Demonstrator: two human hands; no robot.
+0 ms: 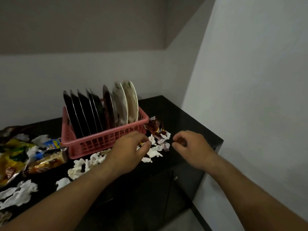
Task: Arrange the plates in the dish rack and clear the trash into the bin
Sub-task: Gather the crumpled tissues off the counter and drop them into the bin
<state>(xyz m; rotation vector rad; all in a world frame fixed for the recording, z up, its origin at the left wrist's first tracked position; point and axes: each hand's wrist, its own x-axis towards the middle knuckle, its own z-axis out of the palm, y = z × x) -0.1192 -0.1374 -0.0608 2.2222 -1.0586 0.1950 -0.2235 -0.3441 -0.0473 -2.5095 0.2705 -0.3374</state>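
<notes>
Dish rack: on the counter, toward its back
Plates: standing on edge in the dish rack, in a row from left to right
Wrapper: on the counter, at the rack's right front corner
Tissue scraps: before the wrapper and along the rack's front
Snack packets: left of the rack, just beside it
Larger tissues: at the counter's front left, before the packets

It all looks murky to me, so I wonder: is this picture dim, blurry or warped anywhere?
Head view: the light is dim, so the black counter swallows detail. Head view: the tops of the white plates smear as if ghosted, and the left hand and right hand look slightly soft. Head view: the wide lens bows the wall edge.
</notes>
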